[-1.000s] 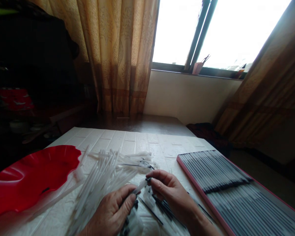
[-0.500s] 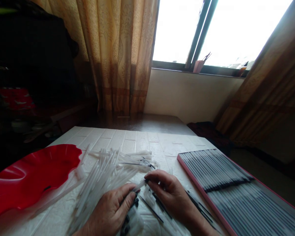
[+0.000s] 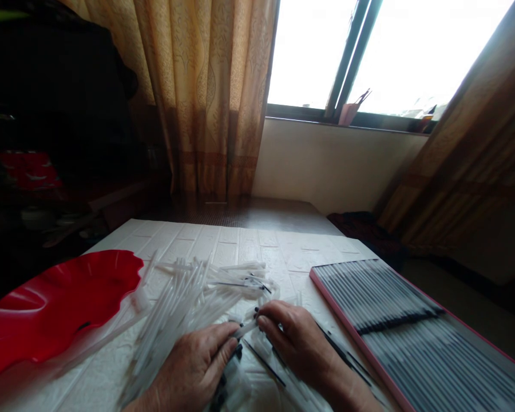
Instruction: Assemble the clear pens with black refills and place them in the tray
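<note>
My left hand [image 3: 195, 366] and my right hand [image 3: 294, 340] meet low in the middle, over a white brick-patterned sheet [image 3: 240, 246]. Between their fingertips they pinch one clear plastic tube [image 3: 245, 329] with a small black piece at its right end. A loose heap of clear tubes [image 3: 184, 300] spreads out just behind and left of my left hand. Thin black refills [image 3: 266, 363] lie on the sheet under and beside my right hand.
A red wavy-edged dish [image 3: 47, 309] sits at the left. A pink-rimmed tray [image 3: 326, 297] packed with rows of assembled pens lies at the right. Curtains, a window sill and dark furniture stand behind the table.
Both hands have dropped slightly towards the sheet, still pinching the tube. My right hand now covers more of the black refills.
</note>
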`<state>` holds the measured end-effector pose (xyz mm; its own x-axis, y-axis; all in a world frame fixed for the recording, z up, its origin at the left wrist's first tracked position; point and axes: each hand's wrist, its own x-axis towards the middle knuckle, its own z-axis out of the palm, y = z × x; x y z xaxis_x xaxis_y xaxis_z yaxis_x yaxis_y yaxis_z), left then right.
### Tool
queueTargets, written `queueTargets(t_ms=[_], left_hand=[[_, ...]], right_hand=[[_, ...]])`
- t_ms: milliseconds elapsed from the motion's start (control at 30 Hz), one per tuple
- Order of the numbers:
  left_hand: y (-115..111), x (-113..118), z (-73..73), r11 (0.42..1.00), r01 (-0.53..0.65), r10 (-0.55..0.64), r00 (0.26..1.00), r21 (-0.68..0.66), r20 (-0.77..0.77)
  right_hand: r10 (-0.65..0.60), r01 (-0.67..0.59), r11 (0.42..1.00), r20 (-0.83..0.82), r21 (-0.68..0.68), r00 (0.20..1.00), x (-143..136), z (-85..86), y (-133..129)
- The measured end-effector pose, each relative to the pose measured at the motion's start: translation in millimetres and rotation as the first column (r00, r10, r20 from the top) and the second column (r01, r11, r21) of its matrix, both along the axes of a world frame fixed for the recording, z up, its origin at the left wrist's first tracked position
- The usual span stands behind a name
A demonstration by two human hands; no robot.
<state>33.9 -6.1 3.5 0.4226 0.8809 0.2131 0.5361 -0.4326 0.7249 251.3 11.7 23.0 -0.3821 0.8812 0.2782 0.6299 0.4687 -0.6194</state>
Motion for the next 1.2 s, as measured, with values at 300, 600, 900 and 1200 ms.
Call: queueTargets(t_ms=[300,600,900,1200], left_hand=[[-1,0,1.5,0.998,0.02,-0.023,0.998,0.058,0.062],[-1,0,13.7,0.821,0.178,0.019,0.941,-0.542,0.337],[2,-1,15.6,0.607,0.276,0.166,0.873,-0.745,0.459],[3,-3,9.8,0.531,0.314,0.256,0.826,-0.787,0.502]], right_hand=[[-0.007,0.004,0.993,-0.023,-0.121,1.0,-1,-2.5,-1],[-0.003,-0.09,0.95,-0.294,-0.3,0.956,2,5.3,0],[-0.003,-0.131,0.941,-0.395,-0.312,0.919,9,-4.1,3],[-0.099,-0.214,0.879,-0.602,-0.425,0.792,15,-3.7,8]])
